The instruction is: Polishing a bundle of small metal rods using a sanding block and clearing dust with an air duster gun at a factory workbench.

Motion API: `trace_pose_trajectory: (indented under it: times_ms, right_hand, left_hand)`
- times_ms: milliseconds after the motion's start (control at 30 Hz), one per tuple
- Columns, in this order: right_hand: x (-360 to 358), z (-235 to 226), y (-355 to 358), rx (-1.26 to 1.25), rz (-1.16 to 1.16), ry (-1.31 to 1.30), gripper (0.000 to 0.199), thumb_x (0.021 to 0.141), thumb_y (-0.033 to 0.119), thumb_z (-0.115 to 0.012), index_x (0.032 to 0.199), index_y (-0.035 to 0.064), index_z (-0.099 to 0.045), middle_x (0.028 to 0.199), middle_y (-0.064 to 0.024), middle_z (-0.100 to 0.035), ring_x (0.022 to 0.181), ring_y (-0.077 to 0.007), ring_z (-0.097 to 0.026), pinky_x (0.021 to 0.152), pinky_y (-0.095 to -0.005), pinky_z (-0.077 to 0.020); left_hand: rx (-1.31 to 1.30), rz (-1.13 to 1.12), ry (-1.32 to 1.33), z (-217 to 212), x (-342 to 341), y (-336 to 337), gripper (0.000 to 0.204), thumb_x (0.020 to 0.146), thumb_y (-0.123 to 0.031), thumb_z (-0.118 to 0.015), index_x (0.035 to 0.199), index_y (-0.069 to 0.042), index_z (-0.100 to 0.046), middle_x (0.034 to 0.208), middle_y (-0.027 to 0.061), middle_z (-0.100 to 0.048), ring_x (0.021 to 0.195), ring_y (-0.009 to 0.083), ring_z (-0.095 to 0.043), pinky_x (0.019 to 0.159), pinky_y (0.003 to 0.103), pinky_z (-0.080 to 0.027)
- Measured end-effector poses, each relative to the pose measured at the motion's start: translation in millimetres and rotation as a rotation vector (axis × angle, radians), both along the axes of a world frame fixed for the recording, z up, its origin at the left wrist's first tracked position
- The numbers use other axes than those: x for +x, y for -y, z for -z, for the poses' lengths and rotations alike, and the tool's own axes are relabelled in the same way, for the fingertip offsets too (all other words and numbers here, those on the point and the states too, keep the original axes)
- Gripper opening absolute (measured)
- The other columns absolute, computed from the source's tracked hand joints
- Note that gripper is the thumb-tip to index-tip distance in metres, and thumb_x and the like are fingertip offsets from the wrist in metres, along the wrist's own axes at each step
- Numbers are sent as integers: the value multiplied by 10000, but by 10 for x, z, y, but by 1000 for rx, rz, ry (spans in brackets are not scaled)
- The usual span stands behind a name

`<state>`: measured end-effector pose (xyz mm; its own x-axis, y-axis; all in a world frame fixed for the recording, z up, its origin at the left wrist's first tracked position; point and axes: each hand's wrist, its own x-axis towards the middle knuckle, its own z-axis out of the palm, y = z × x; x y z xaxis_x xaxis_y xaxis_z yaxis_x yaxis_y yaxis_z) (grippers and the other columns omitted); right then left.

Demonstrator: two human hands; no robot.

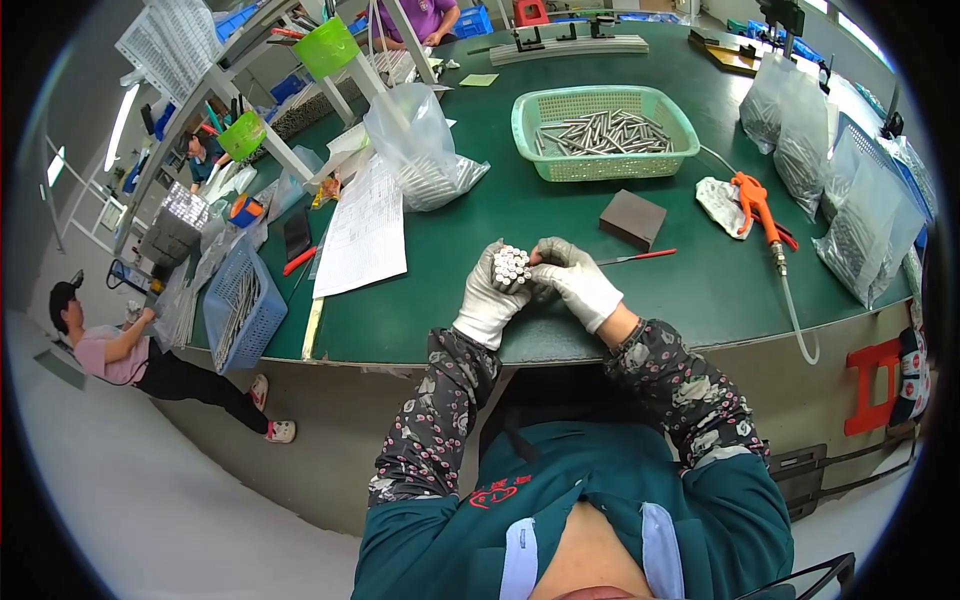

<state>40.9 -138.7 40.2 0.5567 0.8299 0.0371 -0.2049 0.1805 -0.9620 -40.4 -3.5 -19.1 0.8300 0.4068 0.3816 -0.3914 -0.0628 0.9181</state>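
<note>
— Metal rods point(511, 265): how much is hidden?
— Only the round silvery ends are seen; the lengths are covered by the gloved left hand point(489, 297), closed around them.
— And the right hand point(578, 281)?
— Closed against the bundle, at the green bench's point(450, 300) near edge.

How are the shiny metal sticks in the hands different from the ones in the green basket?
The bundle of metal rods is packed tight with ends facing up, gripped by the left hand and touched by the right hand. The rods in the green basket lie flat, loose and jumbled, untouched. Both are silvery and thin.
</note>
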Motion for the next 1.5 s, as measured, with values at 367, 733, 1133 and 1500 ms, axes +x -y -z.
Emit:
trace_pose_trajectory:
  times_ms: [367, 733, 1133, 1500]
  right_hand:
    - [6, 21, -31, -66, 29, 49, 190, 816, 170, -567, 908, 17, -501, 779, -30, -532, 616, -85, -490, 545, -218, -431]
    - [30, 64, -17, -73, 26, -15, 158, 822, 167, -564, 897, 42, -504, 772, -8, -530, 624, -74, -486, 535, -209, -423]
    - [45, 109, -32, -93, 29, -1, 217, 822, 186, -562, 956, 23, -512, 811, -26, -550, 637, -83, -508, 538, -215, -440]
    - [59, 125, -39, -113, 35, 13, 236, 819, 195, -563, 975, 25, -514, 822, -25, -559, 638, -81, -513, 534, -210, -444]
  left_hand:
    - [-223, 118, 44, -10, 39, 43, 664, 640, 109, -657, 1198, -75, -347, 1017, 52, -534, 903, 140, -556, 759, 260, -502]
    - [261, -215, -80, 25, 55, 18, 601, 613, 16, -696, 1138, -46, -411, 964, 53, -562, 847, 116, -565, 735, 235, -487]
    - [258, -168, -128, 73, 48, -43, 595, 650, 85, -651, 1168, -45, -388, 1004, 46, -549, 913, 125, -555, 772, 240, -485]
    - [265, -166, -101, 33, 39, -6, 623, 636, 68, -671, 1175, -41, -379, 1007, 50, -549, 902, 129, -558, 773, 243, -484]
